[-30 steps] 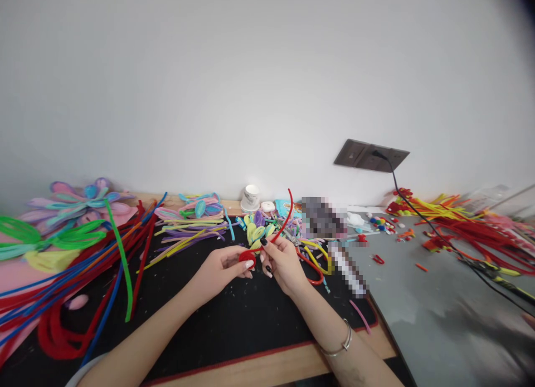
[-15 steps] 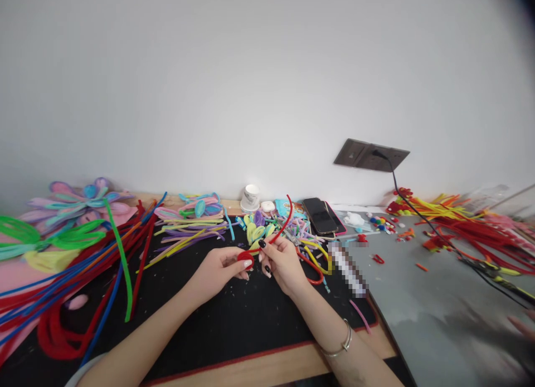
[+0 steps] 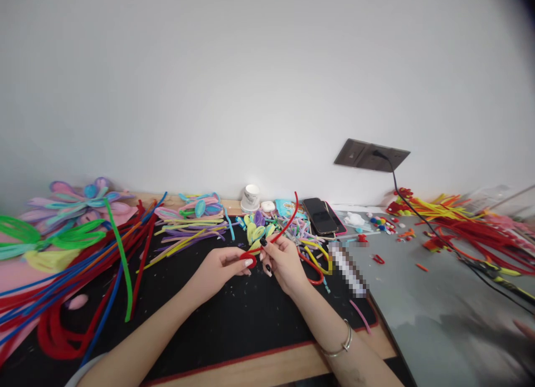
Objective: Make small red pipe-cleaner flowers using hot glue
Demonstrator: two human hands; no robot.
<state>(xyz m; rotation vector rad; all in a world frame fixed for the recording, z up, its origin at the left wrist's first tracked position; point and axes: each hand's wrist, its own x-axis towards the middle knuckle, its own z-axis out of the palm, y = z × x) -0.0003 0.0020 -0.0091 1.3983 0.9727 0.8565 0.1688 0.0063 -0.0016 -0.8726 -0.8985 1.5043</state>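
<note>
Between my two hands, over the black mat (image 3: pixel 234 326), is a red pipe cleaner (image 3: pixel 288 224). My left hand (image 3: pixel 225 267) pinches its curled end between thumb and fingers. My right hand (image 3: pixel 281 260) grips the same pipe cleaner further along, and its free tail sticks up past the fingertips, curving to the upper right. Just behind the hands lie yellow and purple pipe-cleaner loops (image 3: pixel 256 231). A bent red and yellow pair of pipe cleaners (image 3: pixel 317 264) lies beside my right wrist.
Long red, blue and orange pipe cleaners (image 3: pixel 112 248) spread on the left, near a fluffy pastel flower (image 3: pixel 90 195). A paper cup (image 3: pixel 251 196) and a phone (image 3: pixel 320 215) stand along the wall. On the right, a black cable (image 3: pixel 418 214) crosses the grey table (image 3: pixel 418 309); another person's fingers (image 3: pixel 523 327) show at its edge.
The red tail above my right hand now reaches further up and right. The curl at my left fingers looks smaller and flatter. The other person's hand at right has drawn mostly out of view.
</note>
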